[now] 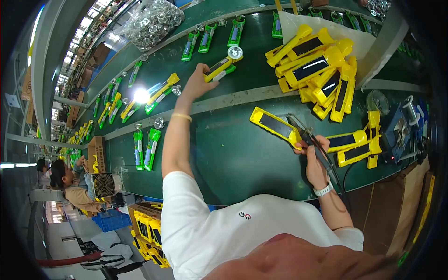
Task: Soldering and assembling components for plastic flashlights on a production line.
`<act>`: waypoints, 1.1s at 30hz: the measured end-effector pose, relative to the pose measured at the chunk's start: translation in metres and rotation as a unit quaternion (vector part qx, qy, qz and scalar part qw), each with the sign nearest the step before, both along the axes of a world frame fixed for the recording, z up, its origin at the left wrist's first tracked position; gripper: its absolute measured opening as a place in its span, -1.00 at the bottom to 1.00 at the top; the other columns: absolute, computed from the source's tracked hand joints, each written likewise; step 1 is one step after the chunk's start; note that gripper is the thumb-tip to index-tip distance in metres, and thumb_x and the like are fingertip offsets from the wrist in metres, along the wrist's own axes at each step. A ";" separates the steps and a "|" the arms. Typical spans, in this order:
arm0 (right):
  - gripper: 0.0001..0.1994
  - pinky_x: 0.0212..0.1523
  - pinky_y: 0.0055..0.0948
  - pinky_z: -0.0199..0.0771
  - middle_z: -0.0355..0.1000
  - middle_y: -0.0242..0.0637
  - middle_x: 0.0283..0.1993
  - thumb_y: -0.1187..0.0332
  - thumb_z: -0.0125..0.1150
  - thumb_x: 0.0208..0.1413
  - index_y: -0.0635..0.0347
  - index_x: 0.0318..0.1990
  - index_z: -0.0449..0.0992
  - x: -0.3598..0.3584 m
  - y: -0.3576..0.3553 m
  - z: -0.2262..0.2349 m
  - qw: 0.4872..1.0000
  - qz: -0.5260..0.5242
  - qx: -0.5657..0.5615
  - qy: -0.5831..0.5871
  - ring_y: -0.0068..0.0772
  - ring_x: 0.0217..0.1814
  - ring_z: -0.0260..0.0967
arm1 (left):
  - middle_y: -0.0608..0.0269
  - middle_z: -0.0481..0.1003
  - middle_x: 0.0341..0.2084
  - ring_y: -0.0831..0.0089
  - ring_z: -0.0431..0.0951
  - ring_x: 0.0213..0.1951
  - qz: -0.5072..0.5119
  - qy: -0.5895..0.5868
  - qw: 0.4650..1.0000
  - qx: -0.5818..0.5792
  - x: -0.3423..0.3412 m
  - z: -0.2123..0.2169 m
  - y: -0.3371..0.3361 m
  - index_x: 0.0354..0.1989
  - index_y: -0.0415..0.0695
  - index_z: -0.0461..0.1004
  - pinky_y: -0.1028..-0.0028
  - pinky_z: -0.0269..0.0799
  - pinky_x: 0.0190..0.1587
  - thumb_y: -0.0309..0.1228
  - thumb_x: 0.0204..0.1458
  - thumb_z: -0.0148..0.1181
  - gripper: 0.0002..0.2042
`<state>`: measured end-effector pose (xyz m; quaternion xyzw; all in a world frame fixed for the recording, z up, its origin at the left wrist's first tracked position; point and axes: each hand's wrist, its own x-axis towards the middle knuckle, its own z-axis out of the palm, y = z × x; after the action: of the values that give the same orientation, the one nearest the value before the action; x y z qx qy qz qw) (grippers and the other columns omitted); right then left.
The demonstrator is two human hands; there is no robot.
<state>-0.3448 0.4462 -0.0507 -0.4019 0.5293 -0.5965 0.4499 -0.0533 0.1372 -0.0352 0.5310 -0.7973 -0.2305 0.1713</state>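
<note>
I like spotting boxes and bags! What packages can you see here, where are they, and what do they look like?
Clear plastic bag: top, beyond the green table, lumpy, full of round silvery parts.
Cardboard box: left table end, tall, brown.
Blue crate: on the floor, low, ribbed.

Green conveyor belt strewn with torch parts

A pale rail splits the belt lengthwise. On the far lane lie green torch bodies, green-and-yellow pairs and a heap of yellow solar-panel housings on white sheeting. On the near lane lie two green bodies, one yellow housing, more yellow housings, and what may be a soldering station.
</note>
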 end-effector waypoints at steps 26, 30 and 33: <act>-0.60 -0.19 -0.45 0.43 0.37 -0.08 -0.18 0.14 -0.08 0.23 0.24 0.01 0.03 -0.002 0.002 0.003 0.988 0.117 0.017 -0.095 -0.33 -0.14 0.41 | -0.02 0.20 0.14 0.00 0.06 0.26 -0.328 0.081 0.941 0.028 0.000 0.017 0.197 -0.05 -0.10 0.38 0.11 -0.01 0.27 -0.35 -0.25 0.37 -0.50; -0.72 -0.32 -0.60 0.26 0.41 -0.25 -0.29 0.27 -0.12 0.24 0.21 0.00 0.15 -0.003 0.003 -0.001 0.994 0.099 0.000 0.035 -0.62 -0.39 0.24 | -0.03 0.32 0.03 -0.01 0.22 0.16 -0.205 0.085 0.975 -0.017 -0.001 0.020 0.234 0.03 -0.16 0.34 0.15 0.11 0.20 -0.33 -0.27 0.38 -0.41; -0.73 -0.33 -0.64 0.23 0.37 -0.26 -0.29 0.24 -0.12 0.25 0.17 -0.01 0.17 -0.009 0.009 0.002 0.998 -0.016 -0.064 -0.003 -0.62 -0.36 0.22 | -0.07 0.30 0.06 0.05 0.30 0.11 -0.110 0.182 0.977 -0.031 0.030 0.000 0.230 0.04 -0.17 0.33 0.28 0.22 0.14 -0.47 -0.16 0.21 -0.51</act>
<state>-0.3542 0.4554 -0.0488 -0.4200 0.4951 -0.6373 0.4151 -0.0229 0.3675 -0.0354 0.3833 -0.8133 -0.3158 0.3032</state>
